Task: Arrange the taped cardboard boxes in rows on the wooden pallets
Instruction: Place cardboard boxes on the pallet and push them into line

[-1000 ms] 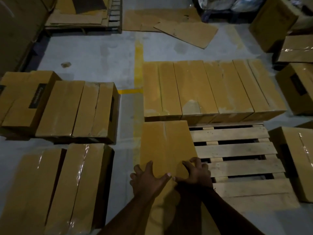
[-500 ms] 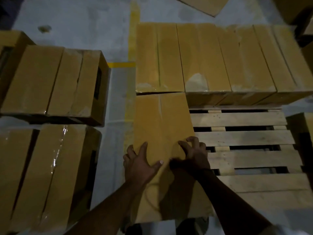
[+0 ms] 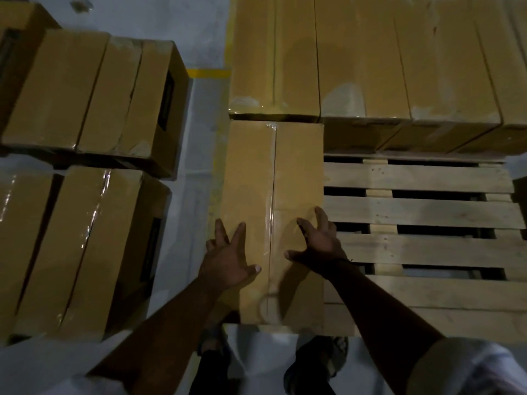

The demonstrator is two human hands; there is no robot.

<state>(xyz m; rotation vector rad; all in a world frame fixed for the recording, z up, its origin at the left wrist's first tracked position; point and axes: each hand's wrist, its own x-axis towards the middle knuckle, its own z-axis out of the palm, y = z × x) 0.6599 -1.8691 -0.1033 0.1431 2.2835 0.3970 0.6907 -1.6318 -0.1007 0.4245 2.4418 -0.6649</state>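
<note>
Row of boxes (image 3: 370,58) along the pallet's (image 3: 422,212) far edge. One box (image 3: 256,181) on its left end, nearer me, up against that row. On the floor (image 3: 196,166) to my left, a near cluster (image 3: 85,246) of boxes, a far cluster (image 3: 94,89) behind it.

Hands: two, left hand (image 3: 228,260) and right hand (image 3: 319,243).
Wooden pallet (image 3: 422,212): one in view.
Back-row boxes (image 3: 362,67) on that pallet: four, the rightmost cut off by the frame edge.
Front-row box (image 3: 256,178): one.
Boxes at left (image 3: 94,229), off that pallet: at least four; exact number unclear, since taped seams and gaps look alike.
Shoes (image 3: 322,363): two.
Yellow floor line (image 3: 208,73): one.
</note>
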